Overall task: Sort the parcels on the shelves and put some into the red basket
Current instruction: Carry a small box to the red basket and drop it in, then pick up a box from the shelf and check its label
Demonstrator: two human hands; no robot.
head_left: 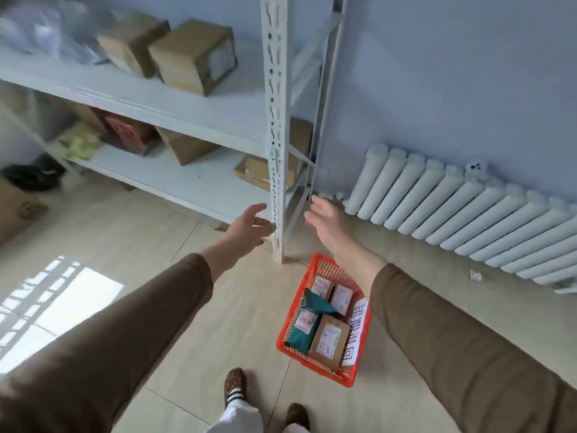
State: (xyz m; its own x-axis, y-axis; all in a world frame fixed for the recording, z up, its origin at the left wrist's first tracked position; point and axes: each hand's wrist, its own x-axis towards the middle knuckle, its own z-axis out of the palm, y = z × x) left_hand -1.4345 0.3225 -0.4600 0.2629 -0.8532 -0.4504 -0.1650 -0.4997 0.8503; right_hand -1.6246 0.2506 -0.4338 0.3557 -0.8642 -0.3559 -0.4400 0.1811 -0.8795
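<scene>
A red basket (288, 331) stands on the floor near my feet, holding several parcels: small cardboard boxes (328, 340) and teal mailer bags (304, 329). My left hand (248, 228) and my right hand (324, 221) are both stretched forward, empty, fingers apart, on either side of the white shelf post (276, 135). On the upper shelf (175, 101) sit two brown cardboard boxes (192, 56) and a blurred plastic bag (46, 29). The lower shelf (187, 185) carries more boxes, one flat box (254, 171) lying nearest my hands.
A white radiator (462, 210) runs along the blue wall at the right. A cardboard box (15, 210) and a dark object (32, 175) sit on the floor at the left. Tiled floor lies between me and the shelf.
</scene>
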